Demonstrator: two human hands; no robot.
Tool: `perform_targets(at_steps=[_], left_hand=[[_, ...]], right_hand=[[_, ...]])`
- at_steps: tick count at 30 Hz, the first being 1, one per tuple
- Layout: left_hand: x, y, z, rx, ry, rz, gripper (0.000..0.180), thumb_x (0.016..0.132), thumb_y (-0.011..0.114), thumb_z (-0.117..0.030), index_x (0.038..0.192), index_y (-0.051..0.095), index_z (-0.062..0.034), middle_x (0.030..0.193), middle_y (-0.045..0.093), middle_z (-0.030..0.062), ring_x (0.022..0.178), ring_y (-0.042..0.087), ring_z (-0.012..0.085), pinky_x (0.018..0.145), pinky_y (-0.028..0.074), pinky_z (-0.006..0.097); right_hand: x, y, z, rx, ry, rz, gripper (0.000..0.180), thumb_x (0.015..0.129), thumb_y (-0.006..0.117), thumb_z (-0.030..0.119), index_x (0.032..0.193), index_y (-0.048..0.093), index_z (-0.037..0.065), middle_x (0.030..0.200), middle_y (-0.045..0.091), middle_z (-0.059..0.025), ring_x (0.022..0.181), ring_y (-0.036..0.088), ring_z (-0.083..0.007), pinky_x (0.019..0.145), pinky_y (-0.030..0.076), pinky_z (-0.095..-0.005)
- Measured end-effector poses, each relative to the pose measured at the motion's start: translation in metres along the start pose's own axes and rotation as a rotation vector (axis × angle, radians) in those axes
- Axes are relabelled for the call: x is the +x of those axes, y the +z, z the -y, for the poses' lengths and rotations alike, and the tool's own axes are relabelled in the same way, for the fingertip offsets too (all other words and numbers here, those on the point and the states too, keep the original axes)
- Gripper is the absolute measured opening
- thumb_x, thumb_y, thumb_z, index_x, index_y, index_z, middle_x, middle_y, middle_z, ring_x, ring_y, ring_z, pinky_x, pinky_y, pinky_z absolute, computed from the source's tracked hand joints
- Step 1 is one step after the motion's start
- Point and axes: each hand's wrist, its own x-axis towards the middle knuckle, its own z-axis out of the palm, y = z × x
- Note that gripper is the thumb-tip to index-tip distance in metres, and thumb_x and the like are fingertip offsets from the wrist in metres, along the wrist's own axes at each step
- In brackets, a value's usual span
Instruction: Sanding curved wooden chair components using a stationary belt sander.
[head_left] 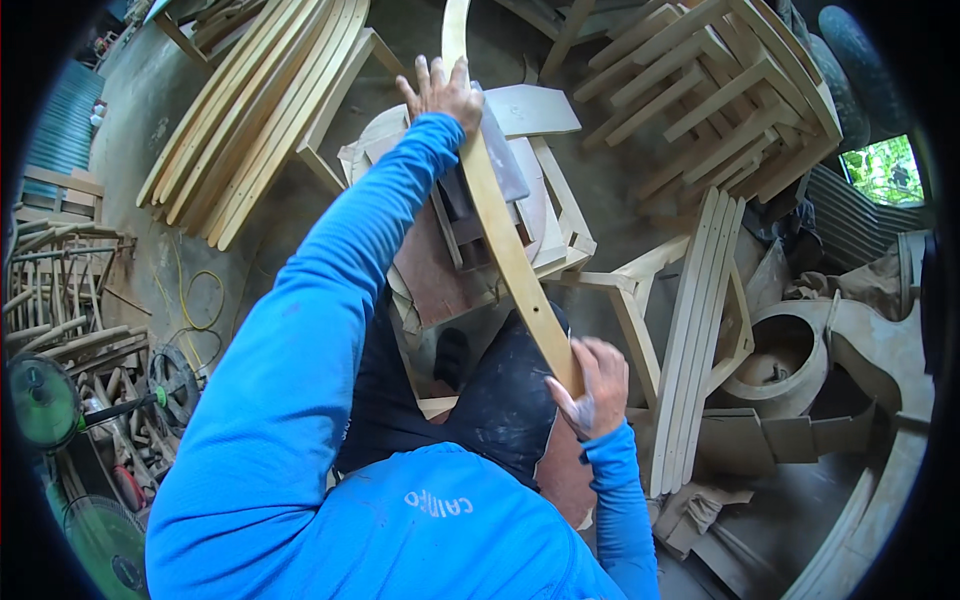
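A long, curved wooden slat (512, 255) runs from the top of the view down toward my lap, with small dark holes near its near end. My left hand (440, 95) lies over its far part, fingers spread across the wood and holding it. With my right hand (597, 388) I grip the near end, thumb to one side. Beneath the slat is a smooth grey block (502, 150), set on a low wooden stand (440, 290) with pale boards about it. What the slat's underside touches is hidden.
Curved slats (255, 110) lie stacked at the far left; wooden frames (720, 90) are piled at the far right. Nearer right, straight slats (695, 340) lean beside a round hollow casing (775, 360). Green fans (45, 400) and a yellow cord (205, 300) are at left.
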Motion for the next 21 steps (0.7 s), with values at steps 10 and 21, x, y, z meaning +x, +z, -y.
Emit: perform_targets(at_steps=[10,21], left_hand=[[0.077,-0.019,0.017,-0.115,-0.079,0.155,0.071,0.094,0.042,-0.038,0.157,0.035,-0.0066,0.164,0.028,0.0188,0.156,0.014,0.0389,0.125,0.006,0.062],[0.154,-0.023,0.06,-0.177,-0.07,0.082,0.059,0.09,0.055,-0.037,0.141,0.052,-0.0066,0.148,0.048,0.0107,0.143,0.039,0.0302,0.122,0.022,0.06]], right_hand=[[0.13,0.041,0.008,-0.233,-0.023,-0.107,0.06,0.088,0.076,0.037,0.135,0.061,0.003,0.152,0.046,-0.017,0.145,0.036,-0.0397,0.116,0.029,-0.0551],[0.218,0.086,0.051,-0.474,-0.037,-0.107,0.058,0.097,0.063,0.044,0.138,0.057,0.002,0.156,0.041,-0.0165,0.15,0.027,-0.0382,0.121,0.021,-0.0548]])
